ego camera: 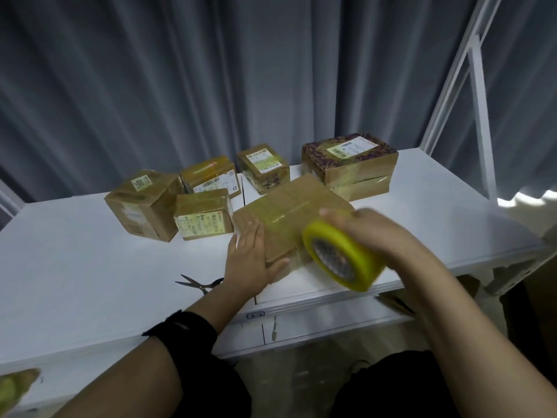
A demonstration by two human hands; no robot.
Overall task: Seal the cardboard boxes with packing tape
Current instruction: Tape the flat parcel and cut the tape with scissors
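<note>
Hands sealing a box (289, 212) on the table (90, 267).
Left hand (250, 260) flat, pressing the box; right hand (373, 233) gripping the tape roll (343, 262) at its near end. Likely mid-wrap; next, pull taut and cut with the scissors (197, 283).

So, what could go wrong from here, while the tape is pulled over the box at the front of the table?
1. The box sits close to the front edge of the table, and only the left hand steadies it. A strong pull on the tape roll by the right hand could slide it off.
2. The open scissors lie beside the left wrist, so the forearm may catch the blades.
</note>
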